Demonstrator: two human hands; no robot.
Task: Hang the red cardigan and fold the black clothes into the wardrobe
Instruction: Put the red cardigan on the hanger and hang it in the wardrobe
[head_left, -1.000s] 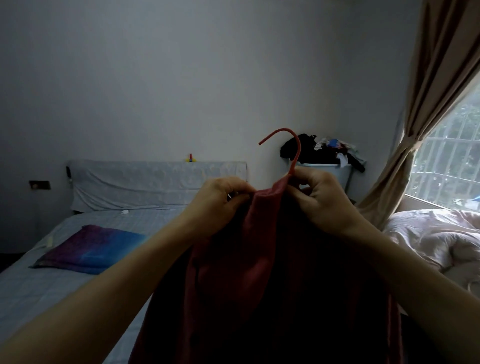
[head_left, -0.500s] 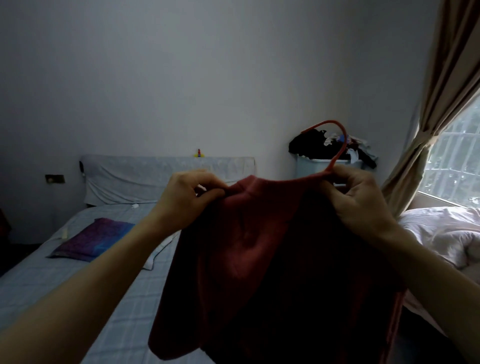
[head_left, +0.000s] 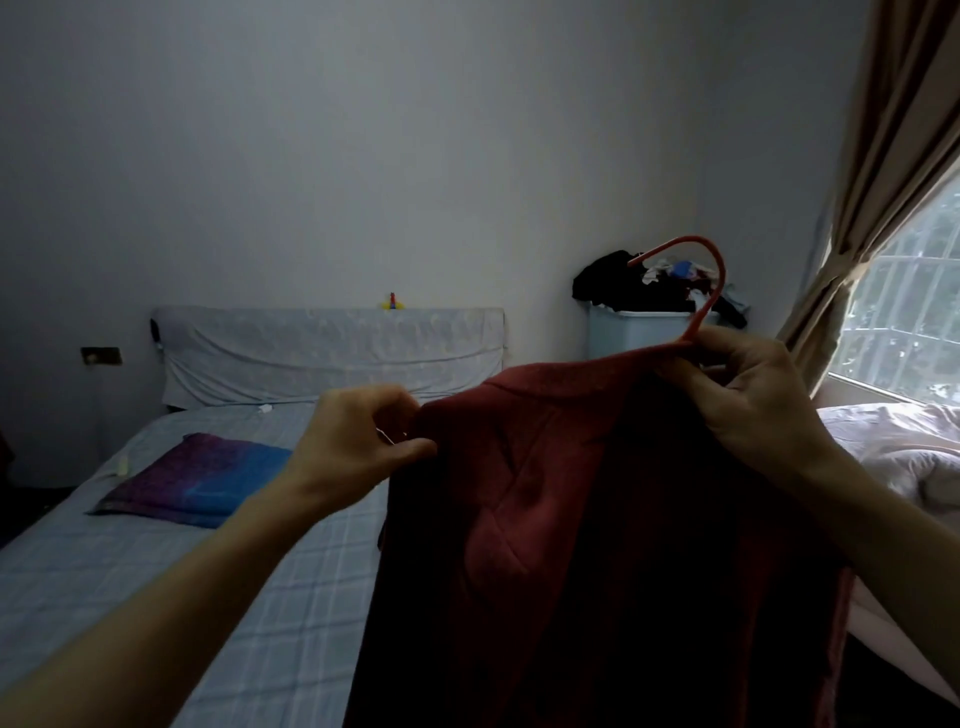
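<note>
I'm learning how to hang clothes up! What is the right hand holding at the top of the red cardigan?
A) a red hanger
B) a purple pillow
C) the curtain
A: the right hand grips the red hanger just below its hook, at the top of the red cardigan, while the left hand pinches the cardigan's other shoulder.
</note>
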